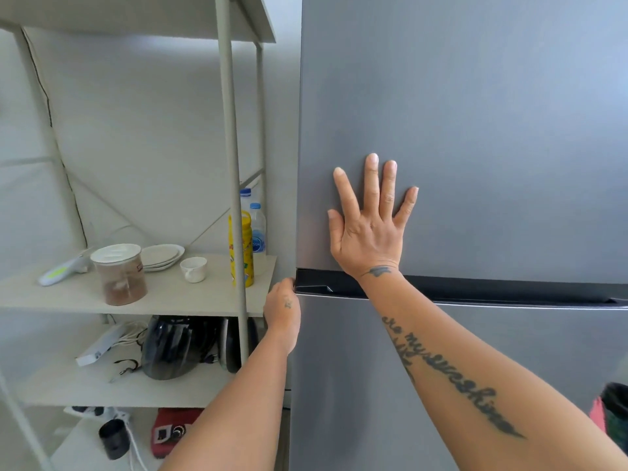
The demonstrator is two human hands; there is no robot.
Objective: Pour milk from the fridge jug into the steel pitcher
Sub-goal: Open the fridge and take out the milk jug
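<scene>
Facing closed fridge [475,130]: upright, long axis vertical, door fronts toward camera. Pressing right hand [368,229] flat on upper door [492,96], low and near its left edge; fingers straight, spread apart, pointing up; wrist crossing black handle recess [475,290] between the doors. Hooking left hand [282,311] onto left end of that recess, at top corner of lower door [356,385]; fingers curled into it, tips hidden. Just left of fridge: shelf [170,300] carrying yellow bottle [248,256], water bottles [257,229] behind it, jar [120,277], cup [193,269], stacked plates [162,255].
</scene>
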